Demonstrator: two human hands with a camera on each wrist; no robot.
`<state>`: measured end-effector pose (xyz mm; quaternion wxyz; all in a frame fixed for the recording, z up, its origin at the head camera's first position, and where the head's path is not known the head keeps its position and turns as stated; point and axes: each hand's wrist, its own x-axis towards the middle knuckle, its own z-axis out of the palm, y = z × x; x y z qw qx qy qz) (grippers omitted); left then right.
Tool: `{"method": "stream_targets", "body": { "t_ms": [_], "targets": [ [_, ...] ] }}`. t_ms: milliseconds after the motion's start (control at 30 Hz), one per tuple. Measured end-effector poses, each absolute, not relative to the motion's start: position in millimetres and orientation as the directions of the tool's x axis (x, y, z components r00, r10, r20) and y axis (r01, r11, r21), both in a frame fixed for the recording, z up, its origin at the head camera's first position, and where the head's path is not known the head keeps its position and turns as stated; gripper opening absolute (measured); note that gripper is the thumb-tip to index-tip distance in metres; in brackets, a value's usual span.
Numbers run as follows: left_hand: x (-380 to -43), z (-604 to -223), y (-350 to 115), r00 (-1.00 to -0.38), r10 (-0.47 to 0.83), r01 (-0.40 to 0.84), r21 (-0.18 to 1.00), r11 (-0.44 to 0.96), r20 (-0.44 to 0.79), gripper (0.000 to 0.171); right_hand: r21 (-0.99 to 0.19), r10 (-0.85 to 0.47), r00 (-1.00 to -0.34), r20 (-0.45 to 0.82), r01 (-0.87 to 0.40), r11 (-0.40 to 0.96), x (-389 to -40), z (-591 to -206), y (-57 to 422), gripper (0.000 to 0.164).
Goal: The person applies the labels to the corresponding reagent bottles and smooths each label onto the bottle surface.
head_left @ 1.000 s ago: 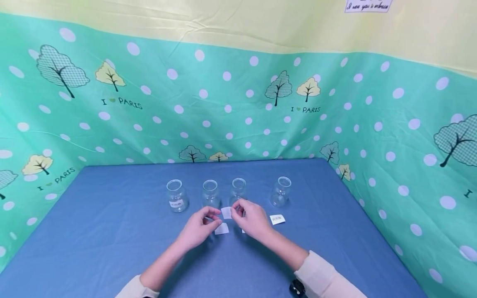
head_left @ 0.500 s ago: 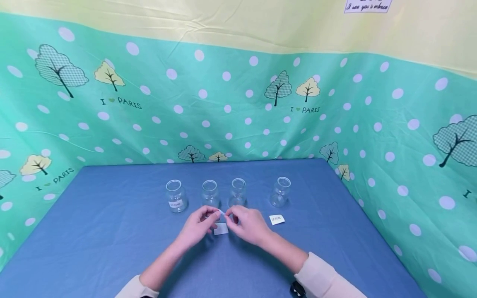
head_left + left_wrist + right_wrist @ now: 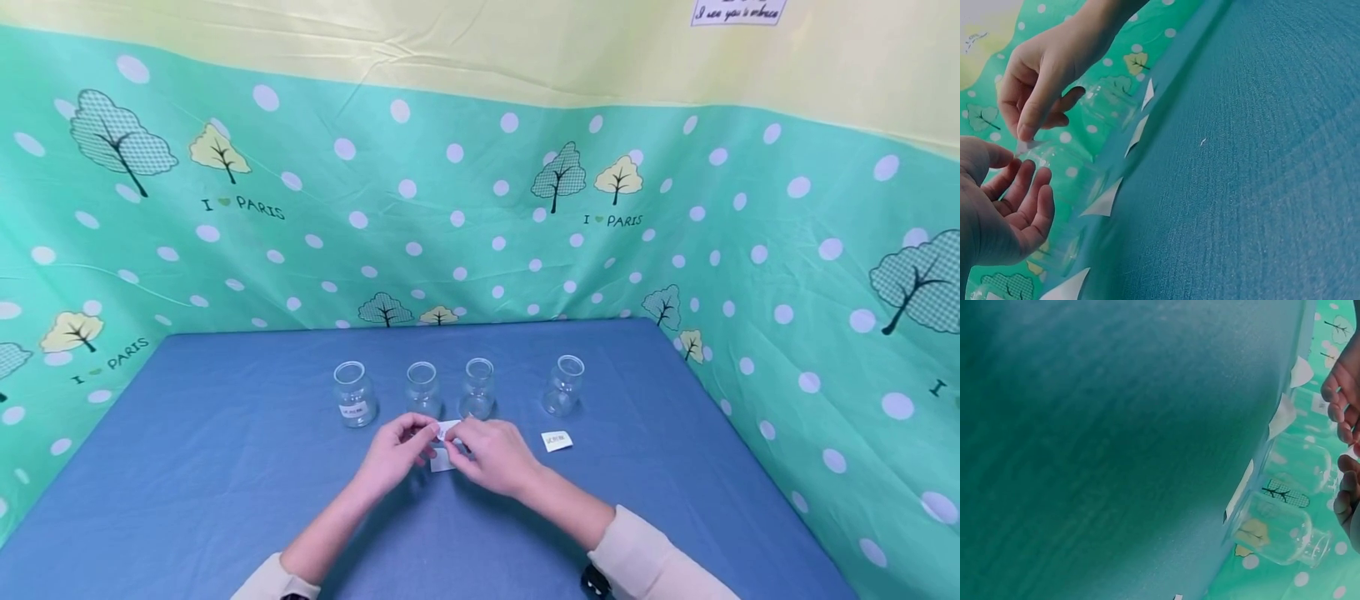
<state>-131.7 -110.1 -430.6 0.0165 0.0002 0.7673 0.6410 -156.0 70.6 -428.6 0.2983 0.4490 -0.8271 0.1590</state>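
Both hands meet over the middle of the table, at a small white paper label (image 3: 450, 428) with a dark mark on it. My left hand (image 3: 399, 450) pinches its left edge between thumb and fingertip. From the other side my right hand (image 3: 491, 454) pinches it, thumb and forefinger together; that hand shows at the top of the left wrist view, gripping the label (image 3: 1027, 147). Just behind stand two plain glass jars, one (image 3: 422, 390) left of the other (image 3: 477, 388). Another white label (image 3: 442, 460) lies below the hands, partly covered by the right one.
At the left stands a glass jar (image 3: 350, 387) with a written label on its front. A further jar (image 3: 564, 387) stands to the right, with a written label (image 3: 557, 441) lying in front. A blue cloth (image 3: 225, 467) covers the table; a green printed curtain (image 3: 465, 233) hangs behind.
My left hand has come to the label in my right hand and now pinches it too. Edge-on half a second ago, the label now shows its face. The jars have stayed put.
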Motion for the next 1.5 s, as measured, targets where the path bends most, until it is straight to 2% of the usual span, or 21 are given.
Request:
{"method": "stream_targets", "body": {
  "t_ms": [167,500,600,800,933,1167,1500],
  "targets": [
    [-131.7,-428.6,-110.5,-0.999,-0.004,-0.032,0.983,0.183,-0.032,0.02,0.037,-0.657,-0.43,0.619,-0.82,0.572,-155.2,-429.7,69.3,0.008],
    [-134.9,-429.5,-113.8,-0.997,-0.081,-0.021,0.986,0.163,-0.008,0.015,0.003,-0.628,-0.463,0.626,-0.803,0.596,-155.1,-426.4,69.3,0.008],
    [-135.4,-429.5,-115.4,-0.996,-0.085,-0.028,0.985,0.168,-0.014,0.015,-0.074,-0.583,-0.534,0.612,-0.773,0.63,-156.1,-424.5,70.4,0.006],
    [-134.4,-427.5,-117.6,-0.996,-0.083,-0.041,0.984,0.171,-0.027,0.019,-0.359,-0.449,-0.741,0.499,-0.649,0.671,-159.4,-420.3,69.8,0.007],
    [-133.4,-426.8,-118.3,-0.996,-0.085,-0.035,0.983,0.179,-0.02,0.02,-0.493,-0.401,-0.82,0.409,-0.568,0.659,-161.1,-419.6,68.3,0.01],
    [-133.9,-428.5,-119.8,-0.998,-0.07,-0.012,0.972,0.237,0.005,0.014,-0.656,-0.385,-0.878,0.284,-0.47,0.591,-164.2,-421.5,64.5,0.011],
    [-134.6,-430.5,-127.1,-0.991,-0.077,0.062,0.901,0.429,0.105,0.014,-0.69,-0.395,-0.881,0.26,-0.455,0.562,-165.1,-421.5,61.3,0.009]
  ]
}}
